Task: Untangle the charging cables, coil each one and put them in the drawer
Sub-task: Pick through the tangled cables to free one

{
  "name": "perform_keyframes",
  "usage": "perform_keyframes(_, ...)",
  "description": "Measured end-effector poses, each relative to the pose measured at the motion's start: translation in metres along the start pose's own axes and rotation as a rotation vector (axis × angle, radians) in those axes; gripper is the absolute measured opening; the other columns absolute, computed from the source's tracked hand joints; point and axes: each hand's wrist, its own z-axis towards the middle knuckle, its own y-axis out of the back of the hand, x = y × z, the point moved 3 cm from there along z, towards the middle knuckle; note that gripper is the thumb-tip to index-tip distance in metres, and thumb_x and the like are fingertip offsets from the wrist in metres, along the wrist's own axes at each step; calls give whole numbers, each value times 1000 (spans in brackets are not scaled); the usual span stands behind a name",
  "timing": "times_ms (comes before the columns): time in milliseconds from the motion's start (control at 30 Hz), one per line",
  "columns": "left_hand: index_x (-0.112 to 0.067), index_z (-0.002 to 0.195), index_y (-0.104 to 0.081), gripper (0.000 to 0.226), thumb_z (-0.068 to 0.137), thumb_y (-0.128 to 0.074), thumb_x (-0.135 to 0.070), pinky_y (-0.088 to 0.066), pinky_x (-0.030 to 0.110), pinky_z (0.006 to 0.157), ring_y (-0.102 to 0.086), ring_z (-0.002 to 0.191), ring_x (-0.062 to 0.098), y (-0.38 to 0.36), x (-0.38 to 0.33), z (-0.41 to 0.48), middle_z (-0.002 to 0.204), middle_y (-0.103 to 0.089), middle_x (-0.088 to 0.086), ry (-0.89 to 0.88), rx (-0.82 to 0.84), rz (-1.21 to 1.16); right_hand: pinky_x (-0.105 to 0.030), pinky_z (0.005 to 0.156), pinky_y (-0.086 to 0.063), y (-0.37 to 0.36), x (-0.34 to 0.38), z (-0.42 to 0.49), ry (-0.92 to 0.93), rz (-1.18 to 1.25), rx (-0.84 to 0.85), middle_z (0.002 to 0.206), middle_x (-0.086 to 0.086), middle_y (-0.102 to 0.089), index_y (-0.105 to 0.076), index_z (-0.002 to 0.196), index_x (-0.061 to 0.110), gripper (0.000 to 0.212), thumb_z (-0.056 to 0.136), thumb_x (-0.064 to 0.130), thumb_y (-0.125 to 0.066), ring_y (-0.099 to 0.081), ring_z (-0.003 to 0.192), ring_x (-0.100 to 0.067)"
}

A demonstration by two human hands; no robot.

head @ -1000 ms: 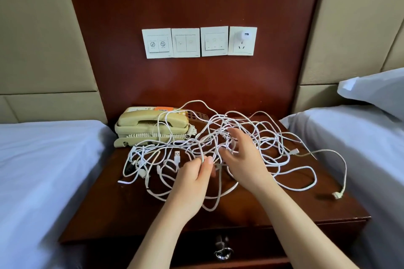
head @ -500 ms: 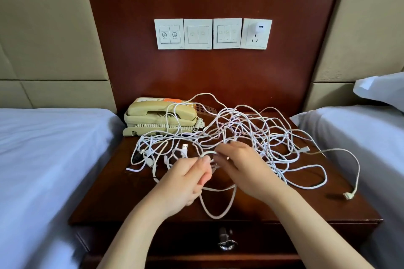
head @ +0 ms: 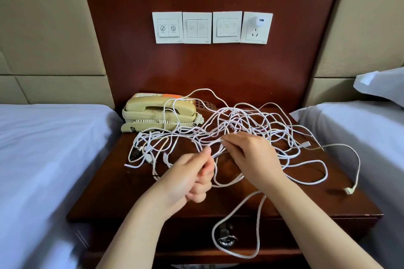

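- The white cables lie in one loose tangle on the dark wooden bench, spread from its left part across to the right edge.
- The left hand is held just above the bench near the front of the tangle. Its grip is curled, with thumb and forefinger pinching a strand.
- The right hand is just beside it, palm down over the middle of the tangle. Its grip pinches strands at the fingertips, lifting them a little off the wood.
- One long loop hangs from under the right hand over the bench's front edge, in front of the drawer.
- The drawer is closed, and a key sits in its lock.
- One cable runs out to the right and ends in a flat connector lying on the bench.
- A beige telephone stands at the back left, with a few strands draped over it.
- On the wall panel above are three switch plates and a socket with a white charger plugged in.
- A bed stands on each side of the bench, and a pillow lies on the right one.
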Motion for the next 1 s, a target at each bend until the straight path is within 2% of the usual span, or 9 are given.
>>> perform_keyframes(67,-17,53,-38,44,85,-42,-46,-10,17,40,-13,39,5,-1,-6,-2,50,-19,-6,-24,34,-140,-36,56,-47,-5,3,0,5,4,128,66,3,-58,-62,81,20,22,96,31,-51,-53,62,-18)
perform_keyframes(200,-16,54,-41,44,89,-40,-42,-13,17,37,-15,37,4,4,-9,0,51,-19,-6,-48,-28,-335,-35,65,-48,-14,20,-4,26,25,363,79,-1,-67,-66,99,25,20,96,32,-47,-58,72,-22)
perform_keyframes(300,-14,59,-39,44,96,-36,-36,-18,17,35,-16,36,5,7,-7,9,49,-20,-6,-73,-110,-377,-31,63,-42,-18,30,-7,10,-13,456,84,-4,-64,-63,101,27,20,95,24,-45,-57,77,-25)
perform_keyframes(467,-12,62,-36,45,102,-31,-31,-29,21,41,-19,33,6,4,2,32,42,-23,-7,-126,-288,-276,-38,63,-45,-10,18,-8,-103,-1,372,70,-4,-56,-49,74,18,24,96,25,-41,-54,70,-28)
perform_keyframes(533,-12,61,-37,45,102,-32,-30,-33,27,48,-22,35,8,7,10,43,40,-25,-9,-132,-393,-75,-39,60,-41,-5,11,-8,-169,76,342,62,-2,-49,-40,65,16,33,97,24,-44,-49,60,-24)
perform_keyframes(633,-13,62,-42,44,101,-34,-31,-35,31,57,-32,38,9,8,19,54,36,-32,-10,-121,-555,220,-26,52,-33,1,5,-8,-263,240,366,59,-2,-47,-50,69,5,34,98,22,-46,-39,49,-12)
perform_keyframes(767,-11,63,-47,45,101,-35,-30,-38,25,54,-44,50,17,4,19,62,51,-46,1,-125,-664,277,-15,41,-31,-3,12,-14,-385,559,412,54,-2,-58,-50,71,5,33,100,16,-40,-40,36,-5)
perform_keyframes(867,-10,59,-44,47,101,-35,-30,-37,31,63,-45,58,24,4,20,67,55,-47,6,-136,-709,291,-19,37,-40,-14,17,-20,-525,847,385,66,-9,-66,-48,74,8,31,102,14,-36,-60,46,-15)
perform_keyframes(1000,-12,59,-46,46,101,-35,-29,-40,34,69,-48,63,26,1,15,67,58,-50,4,-193,-777,287,-26,59,-57,-21,13,-21,-643,1033,289,65,2,-67,-54,72,10,33,101,12,-38,-67,64,-11)
